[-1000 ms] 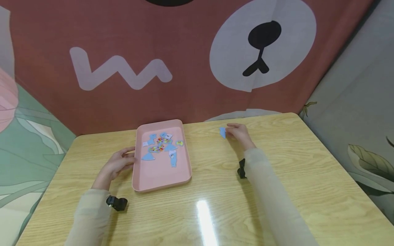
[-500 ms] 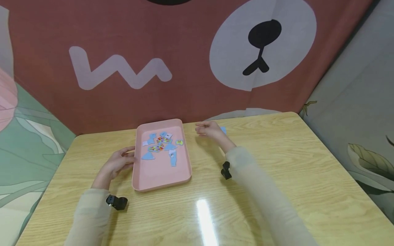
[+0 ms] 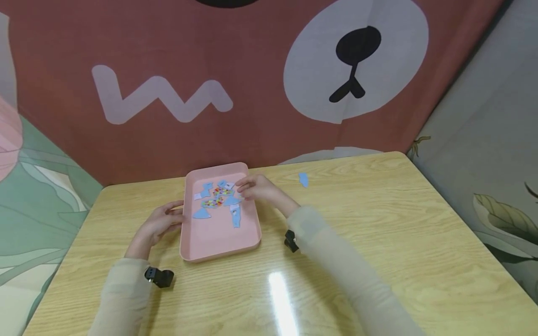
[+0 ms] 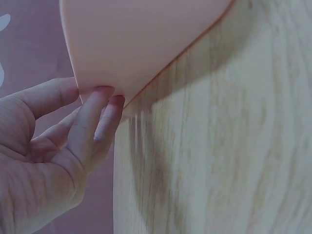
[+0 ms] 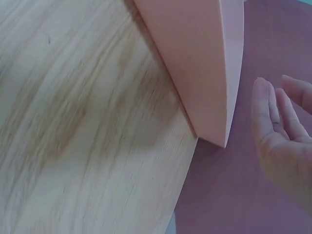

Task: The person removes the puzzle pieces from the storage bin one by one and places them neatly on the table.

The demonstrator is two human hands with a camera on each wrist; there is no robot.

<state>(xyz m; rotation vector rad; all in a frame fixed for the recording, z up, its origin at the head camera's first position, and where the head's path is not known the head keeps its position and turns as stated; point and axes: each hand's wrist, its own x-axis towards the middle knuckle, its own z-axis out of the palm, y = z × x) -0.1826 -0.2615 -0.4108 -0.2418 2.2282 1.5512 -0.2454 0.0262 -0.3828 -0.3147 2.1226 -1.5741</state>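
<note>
A pink tray (image 3: pixel 220 240) holds several blue jigsaw-like card pieces (image 3: pixel 201 213), some with multicoloured prints (image 3: pixel 213 202). My left hand (image 3: pixel 157 226) is at the tray's left side. In the left wrist view its fingertips (image 4: pixel 105 91) touch the outside of the tray wall. Over the tray's right edge, my right hand (image 3: pixel 260 189) reaches above the pieces at the far right. The right wrist view shows its fingers (image 5: pixel 262 105) loosely extended, with nothing visible between them. It hides the small yellow-green piece there. One blue piece (image 3: pixel 303 179) lies apart on the table, right of the tray.
The wooden table (image 3: pixel 378 224) runs back to a reddish-brown cloth (image 3: pixel 252 130) with a bear face print. Each wrist carries a small black camera (image 3: pixel 159 277). A bright light reflection (image 3: pixel 282 298) lies on the table's near side.
My right hand has left the blue piece on the table and moved left to over the tray's right edge. The blue piece remains on the table. My left hand has stayed put.
</note>
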